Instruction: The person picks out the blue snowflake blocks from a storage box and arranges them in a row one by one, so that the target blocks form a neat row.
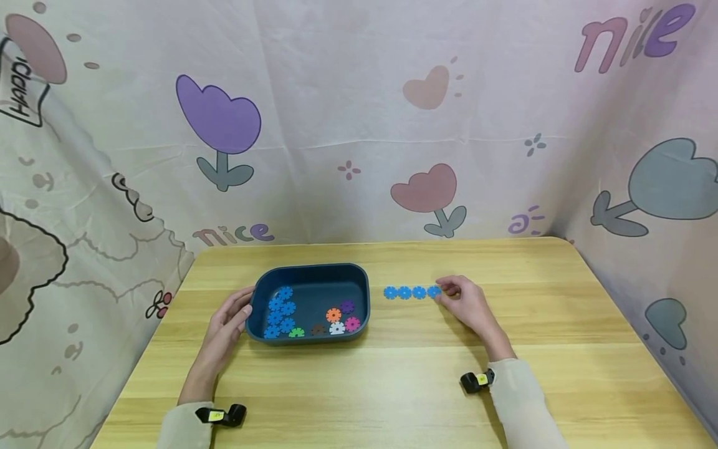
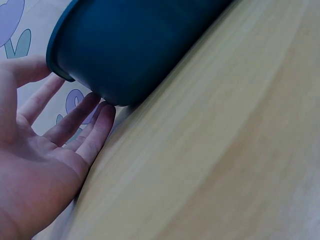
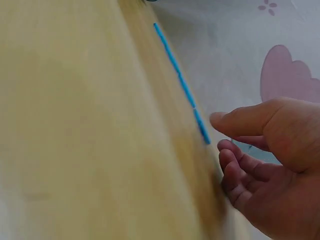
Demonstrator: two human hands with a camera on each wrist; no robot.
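Note:
A dark teal rectangular tray (image 1: 314, 268) stands on the table. My left hand (image 1: 224, 327) rests against its left end; in the left wrist view the thumb is at the rim and the rather straight fingers (image 2: 102, 122) touch the outer wall. Several blue snowflake discs (image 1: 279, 315) lie inside on the left. To the tray's right, a row of blue snowflake discs (image 1: 405, 292) lies flat. At the row's right end is my right hand (image 1: 464, 304), beside the last blue disc (image 1: 434, 292). In the right wrist view, a small gap separates thumb and fingertips from that disc.
At the tray's right side lie single discs: orange (image 1: 333, 315), purple (image 1: 347, 306), pink (image 1: 352, 323), white (image 1: 337, 328) and brown (image 1: 318, 329). A green disc (image 1: 296, 332) lies near the blue ones. Printed cloth (image 1: 331, 206) hangs behind the wooden table (image 1: 381, 386).

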